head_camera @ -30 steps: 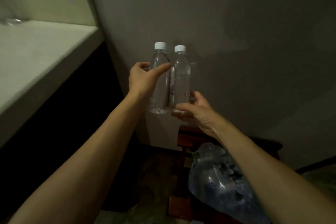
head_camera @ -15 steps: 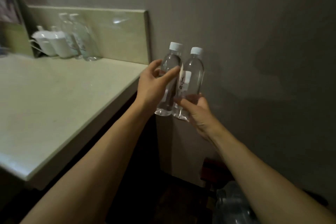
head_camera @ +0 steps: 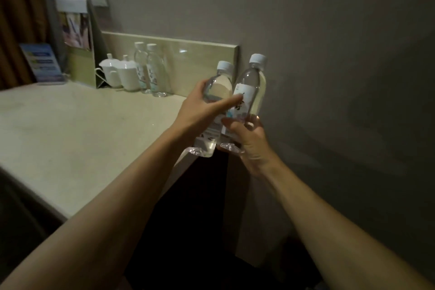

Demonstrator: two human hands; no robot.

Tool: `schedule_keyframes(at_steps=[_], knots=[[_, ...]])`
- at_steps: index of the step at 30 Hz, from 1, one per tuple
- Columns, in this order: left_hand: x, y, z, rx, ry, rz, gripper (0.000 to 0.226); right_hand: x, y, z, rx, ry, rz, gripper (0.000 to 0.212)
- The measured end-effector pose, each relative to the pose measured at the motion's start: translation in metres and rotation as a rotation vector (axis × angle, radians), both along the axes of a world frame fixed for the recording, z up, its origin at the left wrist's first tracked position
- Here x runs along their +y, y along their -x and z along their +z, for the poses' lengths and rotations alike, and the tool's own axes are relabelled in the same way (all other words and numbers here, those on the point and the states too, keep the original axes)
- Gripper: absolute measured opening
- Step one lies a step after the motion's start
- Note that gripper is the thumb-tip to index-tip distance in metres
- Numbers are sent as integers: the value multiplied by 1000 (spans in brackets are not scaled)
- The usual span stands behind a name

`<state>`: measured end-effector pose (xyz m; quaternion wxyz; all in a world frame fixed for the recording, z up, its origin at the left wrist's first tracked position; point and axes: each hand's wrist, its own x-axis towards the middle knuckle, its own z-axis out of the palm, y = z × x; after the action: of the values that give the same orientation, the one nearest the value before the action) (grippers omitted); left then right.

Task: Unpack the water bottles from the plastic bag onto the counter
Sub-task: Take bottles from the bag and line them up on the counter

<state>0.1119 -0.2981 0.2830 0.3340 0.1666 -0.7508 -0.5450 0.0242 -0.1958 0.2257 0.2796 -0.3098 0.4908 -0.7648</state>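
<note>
Right hand is wrapped round the base of one bottle, left hand grips the other bottle mid-body w/ thumb stretched across. Both are in the air, touching, tilted, right at the counter edge. Past the left hand, two bottles and cups stand by the backsplash. Risk imo: set down too near the edge and one tips off. Bag isn't in view.

My two bare arms and hands.

Neither my left hand nor my right hand wears a glove, ring or watch; both forearms are uncovered, without sleeves.
</note>
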Motion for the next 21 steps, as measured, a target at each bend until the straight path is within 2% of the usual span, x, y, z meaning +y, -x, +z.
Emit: schedule_keyframes(at_steps=[3,6,8,10,13,16,18,21], knots=[[-37,-5,-4,-27,-40,-42,86,-22,-8,6,-4,26,62,30],[-77,-13,-2,-19,-101,-49,93,-52,-19,19,-35,4,46,51],[-105,-18,2,0,-86,-50,83,-76,-26,24,-74,-5,19,55],[-132,-24,8,44,-111,-75,68,-100,-33,26,-133,-4,9,49],[-166,-36,13,128,-188,-147,46,-129,-43,25,-243,-14,24,54],[-187,-42,9,186,-183,-150,32,-151,-49,11,-325,-13,78,54],[-196,-42,0,206,-201,-134,30,-162,-54,4,-337,0,145,53],[-207,-36,-13,188,-165,-83,48,-177,-57,6,-291,-19,125,63]])
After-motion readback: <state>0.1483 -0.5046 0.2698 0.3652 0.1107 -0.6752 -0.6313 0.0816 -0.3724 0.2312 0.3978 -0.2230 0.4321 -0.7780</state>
